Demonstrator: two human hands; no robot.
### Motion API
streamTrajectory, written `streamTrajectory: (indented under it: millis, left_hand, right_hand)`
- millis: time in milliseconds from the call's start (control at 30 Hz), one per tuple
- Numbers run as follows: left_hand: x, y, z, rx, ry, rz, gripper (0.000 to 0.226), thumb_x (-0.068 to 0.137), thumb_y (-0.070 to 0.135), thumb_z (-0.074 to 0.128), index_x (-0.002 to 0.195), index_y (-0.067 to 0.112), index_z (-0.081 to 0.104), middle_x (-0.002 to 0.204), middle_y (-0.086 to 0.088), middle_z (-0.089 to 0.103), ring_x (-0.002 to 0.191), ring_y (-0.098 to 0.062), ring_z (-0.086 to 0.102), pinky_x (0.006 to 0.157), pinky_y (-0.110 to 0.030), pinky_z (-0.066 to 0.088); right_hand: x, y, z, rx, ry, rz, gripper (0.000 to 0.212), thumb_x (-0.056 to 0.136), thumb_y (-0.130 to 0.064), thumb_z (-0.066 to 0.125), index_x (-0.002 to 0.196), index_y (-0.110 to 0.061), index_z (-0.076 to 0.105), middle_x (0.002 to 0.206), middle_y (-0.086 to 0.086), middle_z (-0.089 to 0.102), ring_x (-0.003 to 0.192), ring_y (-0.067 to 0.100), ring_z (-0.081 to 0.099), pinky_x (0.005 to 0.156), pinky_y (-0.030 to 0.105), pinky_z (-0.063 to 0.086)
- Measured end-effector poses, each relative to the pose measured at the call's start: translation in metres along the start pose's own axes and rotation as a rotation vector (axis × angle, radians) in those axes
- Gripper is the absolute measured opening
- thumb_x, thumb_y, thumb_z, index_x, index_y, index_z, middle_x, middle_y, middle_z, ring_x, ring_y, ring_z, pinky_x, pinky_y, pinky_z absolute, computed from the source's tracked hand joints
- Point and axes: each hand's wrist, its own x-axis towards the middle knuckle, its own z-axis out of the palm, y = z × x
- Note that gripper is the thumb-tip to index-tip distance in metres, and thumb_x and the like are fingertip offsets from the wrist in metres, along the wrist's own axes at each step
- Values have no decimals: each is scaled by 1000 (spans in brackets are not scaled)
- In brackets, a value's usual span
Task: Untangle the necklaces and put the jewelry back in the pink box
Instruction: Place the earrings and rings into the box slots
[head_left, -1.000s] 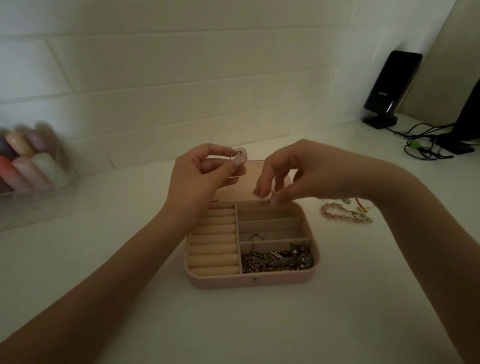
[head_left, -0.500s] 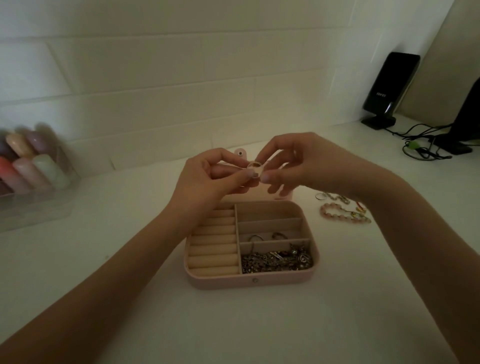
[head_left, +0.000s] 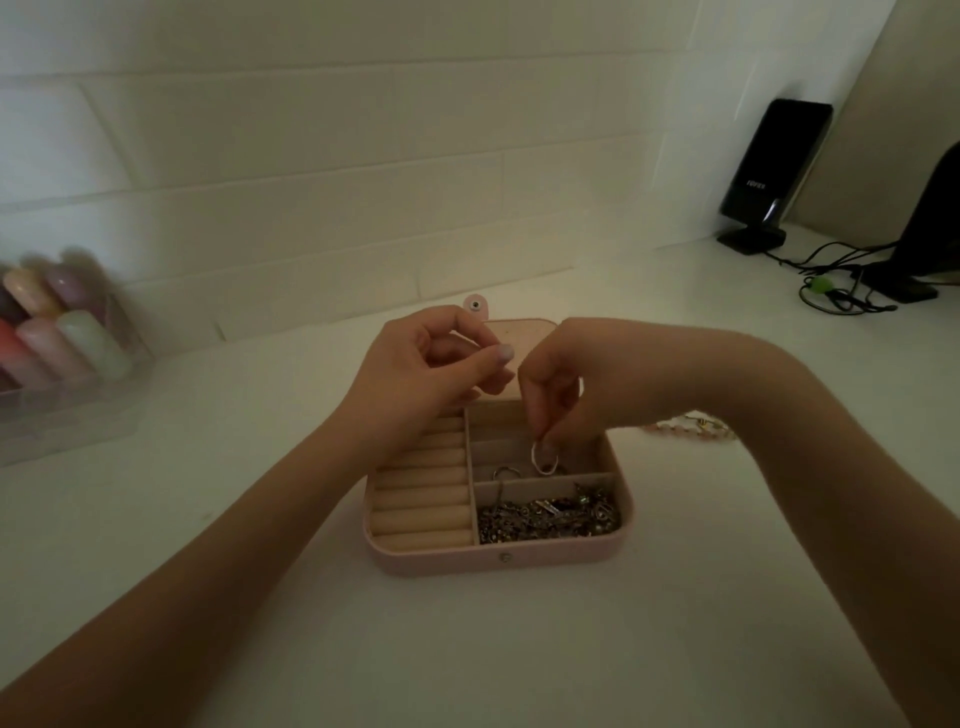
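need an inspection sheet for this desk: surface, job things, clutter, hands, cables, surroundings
surface: white desk, dimly lit
job's things: pink box open, lid laid back; chain pile in the near right compartment; ring held over the middle right compartment; hoop lying in that compartment; bead bracelet on the desk right of the box
clutter: clear case of pastel tubes at left
grippers: right hand pinches the ring; left hand over the ring rolls, thumb and finger together, contents not clear
cables: black bundle with a green tie, far right
surroundings: white tiled wall; black speaker at back right
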Motion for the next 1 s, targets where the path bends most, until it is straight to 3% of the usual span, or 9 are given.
streamTrajectory:
  millis: [67,167,333,467,600,700,867,933,1000]
  left_hand:
    - [0,0,0,-2,-3,-3,8,79,16,69,80,11,64,67,-3,72,66,-12,69,61,-20,54]
    - [-1,0,1,-1,2,-9,7,79,17,70,79,13,64,67,-3,72,67,-13,69,60,-20,54]
    - [1,0,1,21,-4,-13,6,80,16,69,79,12,64,70,-6,73,66,-14,69,61,-19,53]
    - [1,-1,1,29,-5,-15,6,81,14,68,78,11,64,69,-5,73,65,-14,68,61,-20,54]
    - [1,-1,1,25,3,-25,7,80,16,68,77,14,63,69,-5,73,62,-12,67,57,-19,52]
    - [2,-2,1,14,6,-26,7,81,15,68,78,11,63,69,-5,73,61,-11,67,56,-16,50]
    - [2,-1,1,3,23,-33,8,81,15,68,77,11,63,67,-4,72,58,-10,66,56,-16,51]
    - [3,-2,1,7,58,-23,7,82,14,67,76,13,62,65,-4,72,57,-11,66,56,-17,52]
    - [4,-3,0,12,102,-5,9,83,13,66,76,15,61,63,-3,71,56,-11,65,54,-17,50]
  right_hand:
    - [5,1,6,-39,4,18,18,68,-25,82,63,-28,66,56,-16,59,56,-1,52,60,22,45]
    - [4,2,3,-41,31,-3,14,69,-25,82,65,-30,69,53,-12,55,52,2,46,56,18,38]
    - [-23,45,-41,21,344,78,7,74,-24,77,73,-28,72,53,-10,55,47,3,43,49,13,36]
    - [-20,80,-33,-80,253,348,20,70,-35,80,83,-26,67,79,-6,62,69,9,57,60,24,43]
    - [-3,82,-17,-114,249,394,21,68,-31,83,76,-23,66,72,-8,56,62,5,50,53,20,34]
    - [0,85,-15,-111,248,400,17,69,-28,82,75,-21,68,72,-9,61,65,4,53,54,19,36]
    - [-4,81,-22,-117,348,316,6,78,-23,76,77,-18,72,75,-3,71,66,4,62,58,16,44]
    - [-16,64,-33,66,395,170,7,74,-22,78,77,-18,74,69,-4,72,59,0,61,54,11,45]
    - [-27,39,-39,263,326,5,18,67,-28,77,81,-17,75,71,-3,73,59,1,61,54,11,45]
